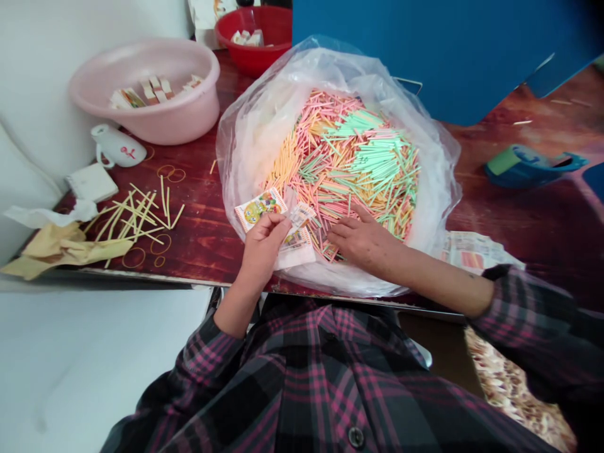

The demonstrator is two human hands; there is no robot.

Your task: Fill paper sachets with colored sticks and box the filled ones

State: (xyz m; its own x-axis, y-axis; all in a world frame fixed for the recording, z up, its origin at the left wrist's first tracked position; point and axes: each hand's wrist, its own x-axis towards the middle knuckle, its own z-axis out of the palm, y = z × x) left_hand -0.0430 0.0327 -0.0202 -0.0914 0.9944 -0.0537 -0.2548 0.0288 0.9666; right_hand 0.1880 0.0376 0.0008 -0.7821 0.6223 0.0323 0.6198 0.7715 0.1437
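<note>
Dark red wood makes up the worktop [202, 242], backed by a white wall on one side and a blue panel [425, 50] on the other. A clear plastic bag [245, 138] lies open in the middle of it, heaped with coloured sticks [349, 151] in pink, green, yellow and orange. The left hand [262, 245] is pinched around a few printed packets [260, 207] at the near rim of the bag, thumb on top. The right hand [361, 240] lies loose and flat on the near edge of the heap, fingers spread over the sticks and gripping nothing. A pink basin [155, 119] and a red bowl [255, 60] at the back hold small packets; a white mug [117, 148], some loose yellow sticks [136, 217] and crumpled paper [66, 248] lie to the left, and a blue tape dispenser [528, 167] and flat wrappers [472, 251] to the right. The bag sits close to the worktop's near edge and its thin wall sags, so a sweep of the right hand could push sticks over the lip and onto the lap or floor. The packets are held only at one end and look slippery, so they could fan out or drop.
</note>
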